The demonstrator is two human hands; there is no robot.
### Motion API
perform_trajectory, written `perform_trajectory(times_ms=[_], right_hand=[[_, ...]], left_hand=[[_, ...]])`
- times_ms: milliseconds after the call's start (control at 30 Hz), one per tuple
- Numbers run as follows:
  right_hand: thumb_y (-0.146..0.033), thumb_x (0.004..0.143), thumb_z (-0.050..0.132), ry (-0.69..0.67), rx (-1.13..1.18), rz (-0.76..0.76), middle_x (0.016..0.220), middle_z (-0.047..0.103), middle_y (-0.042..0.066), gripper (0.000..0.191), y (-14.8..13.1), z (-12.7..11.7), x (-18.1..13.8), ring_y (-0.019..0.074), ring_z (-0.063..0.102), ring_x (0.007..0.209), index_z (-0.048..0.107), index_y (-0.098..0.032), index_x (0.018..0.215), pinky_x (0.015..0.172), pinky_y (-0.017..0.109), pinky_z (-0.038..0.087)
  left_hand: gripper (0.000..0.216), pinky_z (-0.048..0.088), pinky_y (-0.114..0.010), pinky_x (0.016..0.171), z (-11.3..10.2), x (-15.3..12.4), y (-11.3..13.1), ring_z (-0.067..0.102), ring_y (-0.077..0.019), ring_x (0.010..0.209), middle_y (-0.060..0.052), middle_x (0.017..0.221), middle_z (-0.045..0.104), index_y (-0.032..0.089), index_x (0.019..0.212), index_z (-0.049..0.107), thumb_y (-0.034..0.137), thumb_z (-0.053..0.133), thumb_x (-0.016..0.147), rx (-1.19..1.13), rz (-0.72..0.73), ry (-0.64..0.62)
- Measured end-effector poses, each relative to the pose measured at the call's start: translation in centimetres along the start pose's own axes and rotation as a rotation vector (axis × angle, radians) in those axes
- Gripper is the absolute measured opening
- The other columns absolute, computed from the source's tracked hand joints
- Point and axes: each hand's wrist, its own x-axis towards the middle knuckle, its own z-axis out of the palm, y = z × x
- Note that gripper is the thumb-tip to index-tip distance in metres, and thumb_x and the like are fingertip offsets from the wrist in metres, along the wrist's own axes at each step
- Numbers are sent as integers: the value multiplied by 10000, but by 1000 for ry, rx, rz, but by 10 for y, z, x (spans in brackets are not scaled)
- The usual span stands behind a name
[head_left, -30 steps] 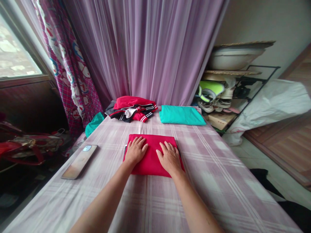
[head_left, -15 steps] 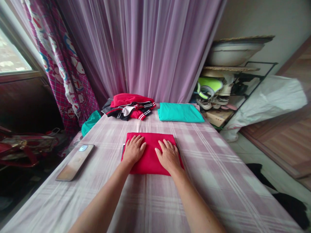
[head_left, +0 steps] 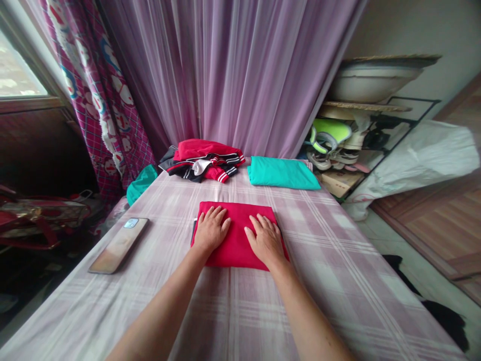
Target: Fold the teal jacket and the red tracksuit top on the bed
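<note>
A folded red garment (head_left: 236, 235) lies in the middle of a table covered with a pink plaid cloth (head_left: 330, 281). My left hand (head_left: 210, 230) rests flat on its left half, fingers stretched out. My right hand (head_left: 266, 239) lies flat on its right half, fingers spread. Neither hand grips the cloth. A dark edge shows under the garment's left side.
A folded teal garment (head_left: 281, 173) and a heap of red, black and white clothes (head_left: 203, 160) lie at the far end. A phone (head_left: 119, 244) lies at the left. Purple curtains (head_left: 233, 75) hang behind. A shoe rack (head_left: 349, 145) and white sack (head_left: 417, 160) stand right.
Both hands stay flat on the red garment. Only the camera view has shifted slightly.
</note>
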Motion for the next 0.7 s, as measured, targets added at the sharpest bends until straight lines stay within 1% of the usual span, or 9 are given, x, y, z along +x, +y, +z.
perform_trajectory(times_ms=[300,400,500,600,633,700], right_hand=[[-387,993,458,24,-8,-20,1490,529,149,482,2,3,-2,288,455,1386,570,-190,1418,1135,485,336],[-375,994,449,24,2,-6,1488,532,145,473,1,0,0,290,464,1378,571,-201,1416,1132,506,331],[-339,1015,380,87,36,-29,1486,537,132,455,-6,-11,12,267,468,1373,573,-217,1408,1146,521,296],[-329,1029,318,161,72,-67,1515,506,122,473,-16,-20,30,249,429,1401,545,-222,1430,1153,510,283],[-334,1031,312,149,75,-70,1529,490,119,479,-19,-20,36,251,416,1411,530,-225,1444,1151,513,288],[-356,1032,325,53,67,-69,1542,476,113,481,-23,-16,43,263,409,1418,519,-237,1456,1147,534,292]], left_hand=[[460,308,-539,1189,2,-1,0,386,-278,1457,-52,1515,524,263,1400,566,434,411,1002,4,6,10],[453,310,-549,1185,2,-1,0,396,-282,1450,-60,1505,536,258,1387,577,427,404,1005,19,12,28],[451,321,-563,1178,1,-1,1,402,-288,1445,-64,1503,537,253,1381,583,422,398,1006,22,13,19],[452,328,-573,1174,-1,-1,2,396,-288,1450,-61,1514,524,253,1389,574,415,386,1011,17,11,3],[452,327,-574,1174,-1,-1,2,394,-288,1451,-61,1519,519,252,1391,571,411,384,1011,18,11,2],[449,321,-570,1178,-1,-1,3,395,-288,1450,-62,1523,514,250,1391,571,402,388,1011,17,4,0]])
